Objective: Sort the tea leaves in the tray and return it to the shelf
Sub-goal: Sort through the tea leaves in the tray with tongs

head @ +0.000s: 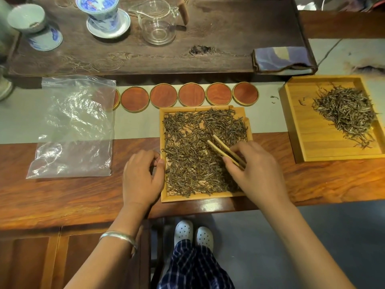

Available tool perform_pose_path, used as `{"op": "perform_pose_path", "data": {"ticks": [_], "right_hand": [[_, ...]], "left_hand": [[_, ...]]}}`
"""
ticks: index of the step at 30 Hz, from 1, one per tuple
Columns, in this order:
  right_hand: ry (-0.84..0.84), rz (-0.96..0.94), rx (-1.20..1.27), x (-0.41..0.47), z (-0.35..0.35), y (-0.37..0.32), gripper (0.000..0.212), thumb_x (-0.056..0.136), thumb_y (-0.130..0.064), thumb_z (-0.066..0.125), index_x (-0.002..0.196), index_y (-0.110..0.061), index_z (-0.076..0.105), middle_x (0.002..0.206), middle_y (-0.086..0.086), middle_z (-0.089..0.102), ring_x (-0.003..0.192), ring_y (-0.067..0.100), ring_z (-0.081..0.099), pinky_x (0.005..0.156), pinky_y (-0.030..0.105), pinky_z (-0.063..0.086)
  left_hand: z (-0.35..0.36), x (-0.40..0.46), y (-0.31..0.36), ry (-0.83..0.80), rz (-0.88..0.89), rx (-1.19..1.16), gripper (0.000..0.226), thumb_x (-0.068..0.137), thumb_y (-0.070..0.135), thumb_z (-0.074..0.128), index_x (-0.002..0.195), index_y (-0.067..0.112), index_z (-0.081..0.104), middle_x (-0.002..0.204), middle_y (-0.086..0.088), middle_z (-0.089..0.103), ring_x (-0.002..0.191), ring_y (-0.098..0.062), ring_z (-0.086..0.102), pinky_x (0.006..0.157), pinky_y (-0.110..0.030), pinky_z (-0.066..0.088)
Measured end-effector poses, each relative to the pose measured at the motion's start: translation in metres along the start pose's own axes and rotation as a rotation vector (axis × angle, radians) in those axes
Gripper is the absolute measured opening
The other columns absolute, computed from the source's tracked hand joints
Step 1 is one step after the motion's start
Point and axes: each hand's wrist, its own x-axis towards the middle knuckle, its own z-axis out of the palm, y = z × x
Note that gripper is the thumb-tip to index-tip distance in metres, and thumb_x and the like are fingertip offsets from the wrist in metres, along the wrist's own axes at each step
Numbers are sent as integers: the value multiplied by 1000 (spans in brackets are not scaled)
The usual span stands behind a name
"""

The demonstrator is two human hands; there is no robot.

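Observation:
A square wooden tray (163, 197) sits at the table's front edge, covered with a spread layer of dark tea leaves (187, 159). My right hand (256, 170) holds bamboo tweezers (224, 148) whose tips rest among the leaves near the tray's middle right. My left hand (141, 176) lies curled against the tray's left rim, fingertips touching it. A second, larger wooden tray (300, 126) at the right holds a heap of tea leaves (345, 113).
An empty clear zip bag (75, 126) lies to the left. A row of round wooden coasters (191, 94) runs behind the tray. Farther back a dark tea board (218, 24) carries a glass pitcher (158, 19), a blue-white gaiwan (104, 15), a cup (27, 17) and a folded cloth (283, 59).

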Motion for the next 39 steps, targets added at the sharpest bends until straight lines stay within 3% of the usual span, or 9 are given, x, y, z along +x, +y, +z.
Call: {"op": "perform_pose_path", "data": {"ticks": [4,8,14,20,25,29,39], "right_hand": [[-107,5,-28,-11,7,-4,19,89,-34,61,99,-18,62,91,-4,57,77,17,57,59,30,44],[-24,52,84,-15,4,-5,16,87,-31,64,96,-18,63,88,-5,58,74,13,56,59,29,44],[-139,31,78,-27,18,-25,20,89,-34,60,102,-19,62,91,-6,57,76,14,57,61,34,50],[-45,33,95,-19,15,-23,18,87,-31,64,98,-17,63,89,-4,59,75,16,57,60,37,51],[-112,21,51,-11,25,-36,22,90,-35,58,104,-19,61,94,-4,57,79,17,58,62,36,51],[-53,15,63,-12,32,-48,20,91,-34,58,100,-16,62,88,-4,56,70,15,56,53,29,46],[-71,-8,43,-12,45,-62,23,91,-32,57,105,-14,61,91,1,56,76,20,59,55,35,50]], "left_hand": [[-1,-1,0,3,2,3,17,87,29,48,78,15,53,73,3,45,70,-22,43,62,-33,30],[-2,-1,0,4,2,-3,16,87,28,49,79,16,53,73,5,43,70,-20,40,63,-32,27],[-1,-1,0,1,-5,0,19,88,29,47,79,14,54,73,1,46,71,-23,43,63,-34,31],[0,-1,-1,8,-9,-5,18,87,30,47,80,15,53,74,5,44,71,-20,42,64,-33,30],[0,-1,-1,6,-12,-9,18,87,30,47,80,16,53,75,6,43,72,-17,40,64,-31,28],[1,-1,-3,5,-8,-8,16,87,30,48,79,17,52,75,6,43,72,-18,41,64,-32,30],[0,-1,-4,-8,-7,-16,13,87,28,49,77,21,47,74,7,41,71,-17,39,64,-32,30]]}}
